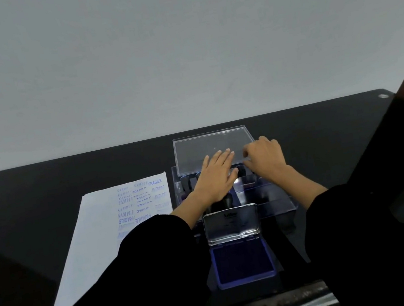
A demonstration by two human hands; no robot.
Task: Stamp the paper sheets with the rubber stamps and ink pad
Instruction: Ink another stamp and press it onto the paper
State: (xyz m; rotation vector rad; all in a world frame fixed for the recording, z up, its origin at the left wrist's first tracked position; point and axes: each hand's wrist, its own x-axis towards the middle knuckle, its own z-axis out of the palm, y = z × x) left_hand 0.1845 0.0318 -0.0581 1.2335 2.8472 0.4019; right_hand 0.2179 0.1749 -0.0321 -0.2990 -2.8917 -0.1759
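At the centre of the frame, a clear plastic case (275, 194) of black-handled rubber stamps (185, 181) sits on the black table (42, 182), its transparent lid (210, 146) standing open at the back. Over the stamps lies the left hand (216, 177), fingers straight and pressed together, tips at the lid's lower edge. Just right of it, the right hand (266, 159) has its fingers curled at the lid's lower right corner (whether they pinch anything I cannot tell). Below the case the ink pad (241, 262) lies open, blue pad bared, metal cover (231, 224) raised. Left of centre lies a paper sheet (90, 235) bearing blue SAMPLE, FRAGILE and AMENDED marks.
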